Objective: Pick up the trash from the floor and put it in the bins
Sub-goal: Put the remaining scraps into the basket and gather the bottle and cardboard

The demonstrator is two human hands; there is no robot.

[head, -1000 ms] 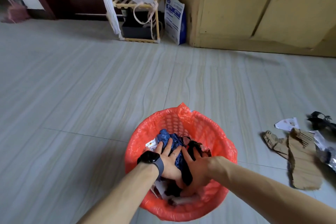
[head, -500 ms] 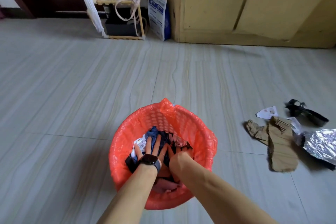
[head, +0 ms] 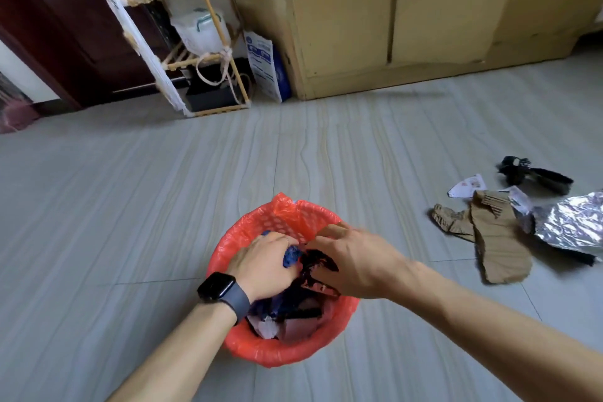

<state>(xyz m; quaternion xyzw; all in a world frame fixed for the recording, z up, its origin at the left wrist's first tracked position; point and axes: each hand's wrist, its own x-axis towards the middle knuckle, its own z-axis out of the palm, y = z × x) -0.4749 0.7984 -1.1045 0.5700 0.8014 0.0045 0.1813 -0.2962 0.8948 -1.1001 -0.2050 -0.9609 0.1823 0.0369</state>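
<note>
Grey tiled floor, yellow cabinet

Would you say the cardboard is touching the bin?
Apart: the head view shows bare floor between the cardboard and the bin.

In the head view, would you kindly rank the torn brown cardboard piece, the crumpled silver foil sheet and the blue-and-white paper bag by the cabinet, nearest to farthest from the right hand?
From the right hand:
1. Torn brown cardboard piece, on the floor to its right.
2. Crumpled silver foil sheet, farther right, past the cardboard.
3. Blue-and-white paper bag, far ahead, leaning by the cabinet.
</note>
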